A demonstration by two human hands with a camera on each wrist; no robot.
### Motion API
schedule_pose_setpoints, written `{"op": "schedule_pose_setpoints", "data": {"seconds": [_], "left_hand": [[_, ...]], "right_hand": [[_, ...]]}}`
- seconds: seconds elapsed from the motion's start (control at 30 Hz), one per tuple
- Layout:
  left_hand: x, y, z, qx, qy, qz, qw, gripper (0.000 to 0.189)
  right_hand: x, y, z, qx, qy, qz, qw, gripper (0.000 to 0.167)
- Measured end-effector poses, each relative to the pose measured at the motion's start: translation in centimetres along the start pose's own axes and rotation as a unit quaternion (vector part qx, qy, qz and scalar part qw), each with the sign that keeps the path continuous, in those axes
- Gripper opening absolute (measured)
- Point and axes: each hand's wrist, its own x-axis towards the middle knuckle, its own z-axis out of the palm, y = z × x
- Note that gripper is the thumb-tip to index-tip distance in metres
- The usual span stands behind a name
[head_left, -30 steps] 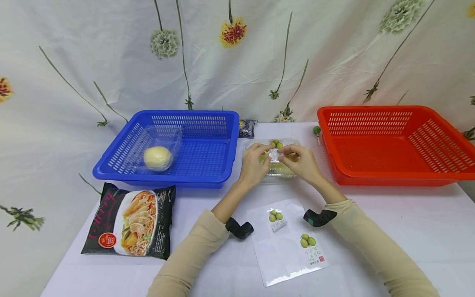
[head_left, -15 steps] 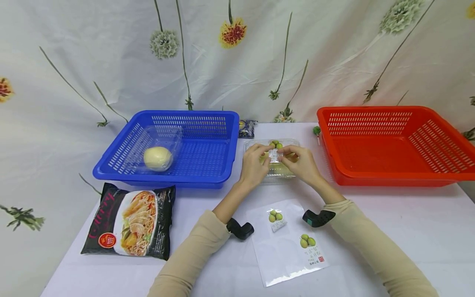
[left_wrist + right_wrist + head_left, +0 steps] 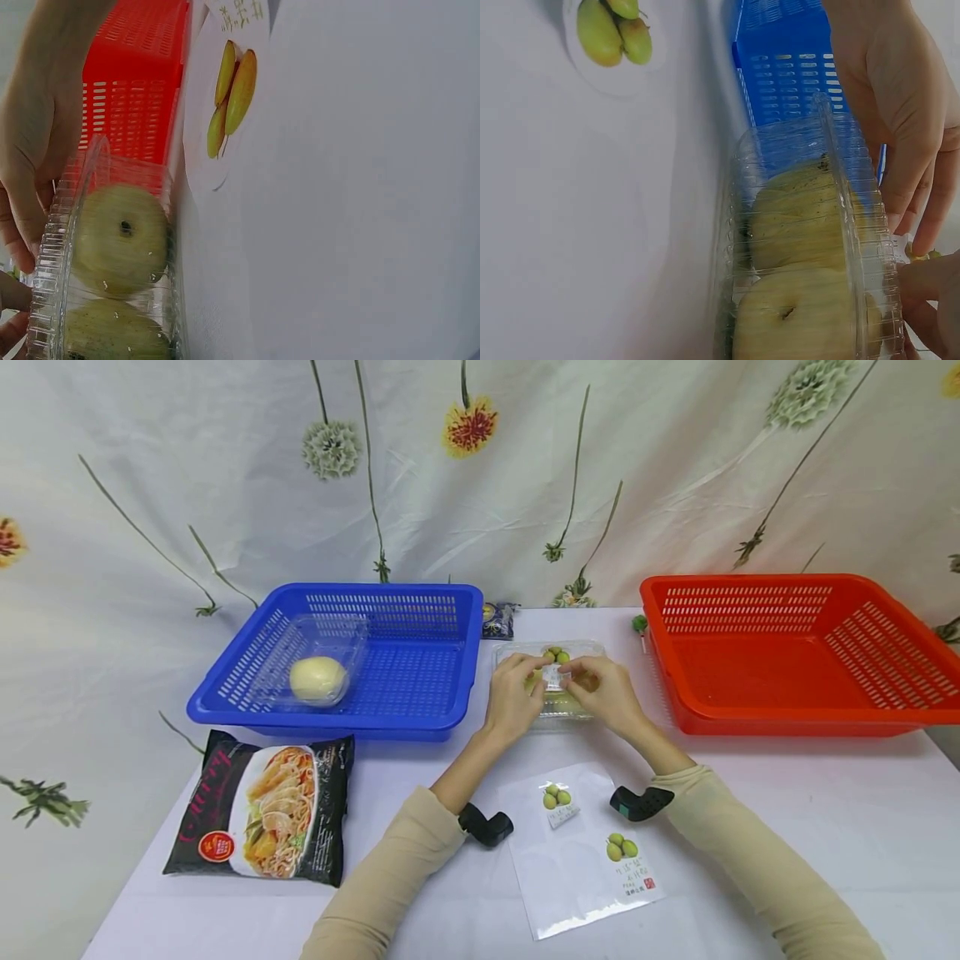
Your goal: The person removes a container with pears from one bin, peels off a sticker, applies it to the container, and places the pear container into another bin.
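Observation:
Both hands meet over a clear plastic clamshell box point(image 3: 562, 722) near the back of the table. Between their fingertips is a sticker point(image 3: 555, 678) printed with green fruit and small text, lying at the lid. My left hand point(image 3: 512, 697) pinches its left side, while my right hand point(image 3: 609, 695) pinches its right side. Whether the sticker touches the lid cannot be made out. In the left wrist view, yellow-green pears point(image 3: 120, 238) show through the closed box. A sticker sheet point(image 3: 570, 881) with two more fruit stickers lies below the hands.
To the left stands a blue basket point(image 3: 412, 681) holding a clear box with a pale round item point(image 3: 318, 678). A black noodle packet point(image 3: 262, 810) lies before it. At right is a red basket point(image 3: 757, 677), with a green-topped lollipop point(image 3: 640, 623) beside it. A small dark packet point(image 3: 498, 620) sits behind.
The sticker has shifted slightly down and left between the fingertips. My right hand has edged a little left and down; the left hand has hardly moved.

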Motion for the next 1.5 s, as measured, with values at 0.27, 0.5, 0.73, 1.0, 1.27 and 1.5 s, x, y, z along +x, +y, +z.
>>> {"op": "schedule_pose_setpoints", "data": {"seconds": [0.27, 0.5, 0.73, 1.0, 1.27, 1.5], "left_hand": [[0.0, 0.1, 0.0, 0.02, -0.008, -0.002, 0.9998, 0.03], [0.2, 0.3, -0.3, 0.058, -0.047, -0.033, 0.9967, 0.029], [0.9, 0.3, -0.9, 0.099, -0.134, -0.061, 0.9841, 0.031], [1.1, 0.1, -1.3, 0.137, -0.209, -0.04, 0.9675, 0.033], [1.4, -0.2, -1.2, 0.174, -0.235, -0.041, 0.9554, 0.038], [1.7, -0.5, -0.8, 0.198, -0.229, -0.046, 0.9521, 0.038]], "right_hand": [[0.0, -0.1, 0.0, -0.06, -0.01, -0.026, 0.9978, 0.014], [0.2, -0.2, -0.2, -0.081, -0.025, -0.022, 0.9962, 0.014], [0.8, -0.3, -0.6, -0.103, -0.059, -0.02, 0.9927, 0.019], [1.5, 0.0, -1.2, -0.117, -0.104, -0.008, 0.9877, 0.026], [2.3, -0.2, -1.9, -0.141, -0.17, 0.009, 0.9753, 0.034], [3.4, -0.2, -2.3, -0.161, -0.215, 0.026, 0.9629, 0.043]]}}
